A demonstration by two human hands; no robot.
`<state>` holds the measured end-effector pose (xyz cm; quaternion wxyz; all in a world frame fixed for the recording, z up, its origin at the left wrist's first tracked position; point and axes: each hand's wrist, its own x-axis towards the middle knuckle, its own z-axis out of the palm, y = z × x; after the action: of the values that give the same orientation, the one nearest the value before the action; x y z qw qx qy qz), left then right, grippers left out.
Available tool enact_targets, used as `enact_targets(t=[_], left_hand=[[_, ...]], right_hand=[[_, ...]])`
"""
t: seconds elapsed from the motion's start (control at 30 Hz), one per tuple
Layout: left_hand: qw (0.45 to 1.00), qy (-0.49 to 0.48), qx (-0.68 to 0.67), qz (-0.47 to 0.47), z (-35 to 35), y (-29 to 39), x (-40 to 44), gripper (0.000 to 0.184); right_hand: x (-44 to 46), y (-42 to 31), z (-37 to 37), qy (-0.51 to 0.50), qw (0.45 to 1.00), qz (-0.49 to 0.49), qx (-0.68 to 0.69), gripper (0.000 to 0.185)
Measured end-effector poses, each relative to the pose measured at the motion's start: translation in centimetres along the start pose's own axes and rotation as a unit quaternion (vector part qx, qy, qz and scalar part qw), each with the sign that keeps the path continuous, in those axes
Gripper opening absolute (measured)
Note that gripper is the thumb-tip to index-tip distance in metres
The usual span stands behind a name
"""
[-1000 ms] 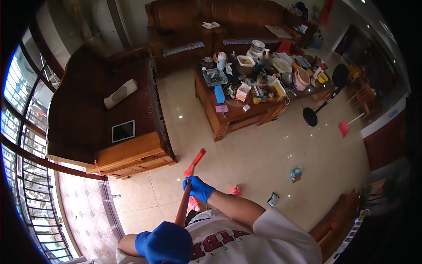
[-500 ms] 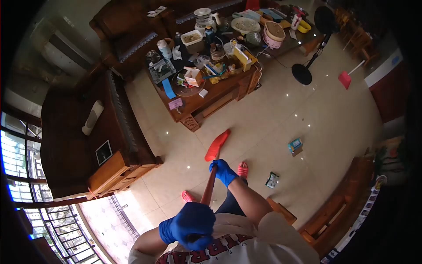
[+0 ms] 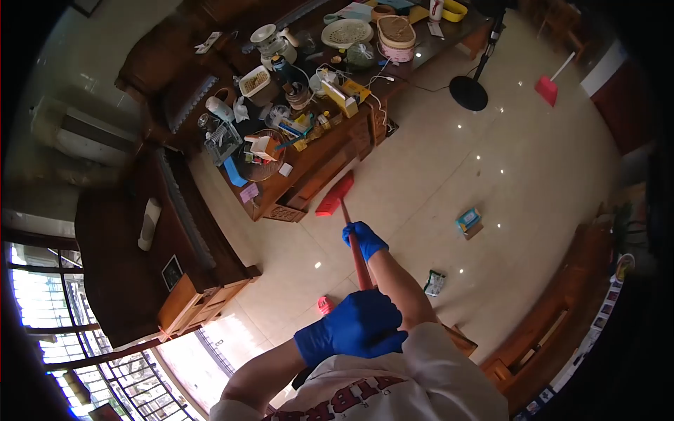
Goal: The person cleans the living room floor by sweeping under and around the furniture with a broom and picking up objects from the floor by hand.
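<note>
Both my hands wear blue gloves and grip one broom point(image 3: 335, 195) with a red head and a reddish handle. My right hand point(image 3: 366, 239) is wrapped round the handle partway down, arm stretched forward. Close to my chest, my left hand point(image 3: 358, 327) is closed at the handle's upper end, which it mostly hides. The broom head rests on the tiled floor beside the base of the wooden table point(image 3: 309, 189). A pink slipper point(image 3: 324, 305) on my foot shows beside the handle.
The cluttered table holds bowls, bottles and boxes. A fan base point(image 3: 468, 93), a red dustpan point(image 3: 547, 90), a blue packet point(image 3: 468, 219) and a dark-green packet point(image 3: 434, 283) are on the floor at right. A wooden sofa point(image 3: 126, 259) stands left, a wooden bench point(image 3: 540, 344) right.
The broom head has moved forward to the table's base, and my right arm reaches further out. My left hand has shifted right. The view has also turned and shifted.
</note>
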<state>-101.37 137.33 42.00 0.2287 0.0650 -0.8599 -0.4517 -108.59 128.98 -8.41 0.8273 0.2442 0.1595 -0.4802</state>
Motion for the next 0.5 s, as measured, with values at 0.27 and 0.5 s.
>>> enact_targets(t=[0.27, 0.5], left_hand=[[0.978, 0.089, -0.19, -0.004, -7.3, 5.6, 0.0, 0.015], [0.997, -0.06, -0.032, -0.026, 1.9, -3.7, 2.9, 0.01]], right_hand=[[-11.2, 1.4, 17.0, 0.094, 0.989, -0.076, 0.091, 0.012], [-5.7, -4.9, 7.5, -0.041, 0.987, -0.117, 0.104, 0.017]])
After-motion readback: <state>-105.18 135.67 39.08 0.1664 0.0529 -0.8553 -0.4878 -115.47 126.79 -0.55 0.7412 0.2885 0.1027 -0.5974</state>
